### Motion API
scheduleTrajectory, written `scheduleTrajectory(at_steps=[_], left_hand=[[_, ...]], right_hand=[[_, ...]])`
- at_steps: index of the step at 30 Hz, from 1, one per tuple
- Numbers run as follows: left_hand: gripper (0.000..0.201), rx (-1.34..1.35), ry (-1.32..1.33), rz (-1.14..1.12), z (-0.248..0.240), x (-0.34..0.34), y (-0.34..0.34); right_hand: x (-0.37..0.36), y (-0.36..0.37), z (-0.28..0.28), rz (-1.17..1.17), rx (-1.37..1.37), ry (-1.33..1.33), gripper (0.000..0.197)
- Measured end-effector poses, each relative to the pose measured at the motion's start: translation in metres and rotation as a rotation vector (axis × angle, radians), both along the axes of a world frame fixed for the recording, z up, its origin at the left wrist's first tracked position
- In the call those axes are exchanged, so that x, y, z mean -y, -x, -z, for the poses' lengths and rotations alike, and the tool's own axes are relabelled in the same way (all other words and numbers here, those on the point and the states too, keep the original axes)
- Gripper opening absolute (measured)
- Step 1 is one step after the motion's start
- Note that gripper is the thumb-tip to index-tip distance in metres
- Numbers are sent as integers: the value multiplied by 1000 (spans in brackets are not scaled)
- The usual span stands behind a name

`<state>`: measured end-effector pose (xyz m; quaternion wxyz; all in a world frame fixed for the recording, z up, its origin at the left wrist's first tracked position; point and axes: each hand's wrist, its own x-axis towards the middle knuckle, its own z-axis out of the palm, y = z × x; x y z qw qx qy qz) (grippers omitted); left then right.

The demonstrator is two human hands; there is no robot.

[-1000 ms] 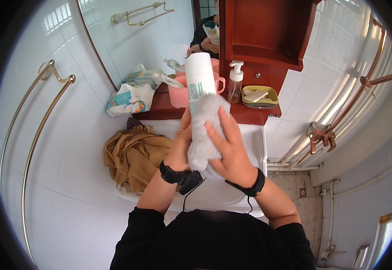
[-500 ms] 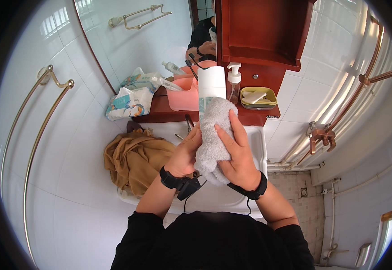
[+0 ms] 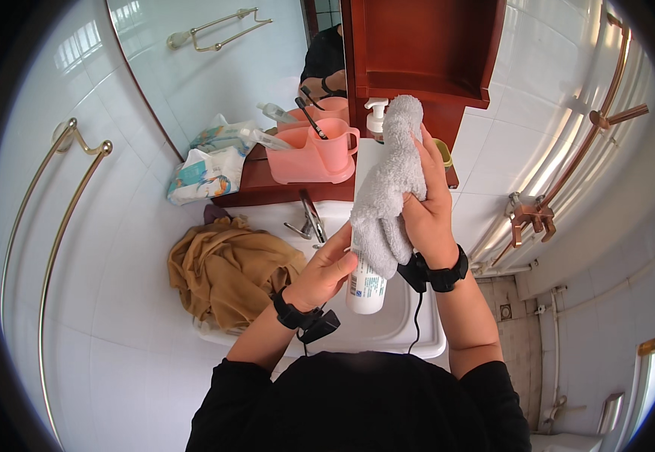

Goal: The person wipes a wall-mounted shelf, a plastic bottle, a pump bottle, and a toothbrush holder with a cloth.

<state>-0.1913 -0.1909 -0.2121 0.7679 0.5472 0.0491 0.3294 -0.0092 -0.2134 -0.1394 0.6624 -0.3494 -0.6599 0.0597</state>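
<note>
Over the white sink (image 3: pixel 423 340), I hold a white bottle (image 3: pixel 366 292) with a printed label, tilted, its base toward me. My left hand (image 3: pixel 325 273) is closed around the bottle near its base. A grey terry towel (image 3: pixel 392 181) lies along the bottle and covers much of it. My right hand (image 3: pixel 430 215) grips the towel and presses it to the bottle's right side, thumb across the cloth. The bottle's far end shows only in part beside the towel.
A chrome tap (image 3: pixel 312 216) stands behind the sink, with a brown garment (image 3: pixel 231 270) heaped at its left. On the red-brown shelf are a pink cup holder (image 3: pixel 309 167), a tissue pack (image 3: pixel 208 178), a pump bottle (image 3: pixel 376 111) and a partly hidden green dish (image 3: pixel 444 154).
The bottle and towel have shifted nearer and to the right; the bottle's base now shows below the towel. My right hand has moved up and right. The view has shifted slightly.
</note>
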Motion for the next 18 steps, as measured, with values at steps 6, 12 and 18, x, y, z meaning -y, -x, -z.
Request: scheduleTrajectory(at_steps=[6,12,18], left_hand=[[61,44,-69,-147,-7,-5,-11],[53,166,131,-152,-28,-2,-16],[56,153,89,-168,-23,-1,-24]], right_hand=[[25,16,22,78,148,-4,74],[55,31,57,28,106,111,72],[60,33,102,19,-19,122,75]])
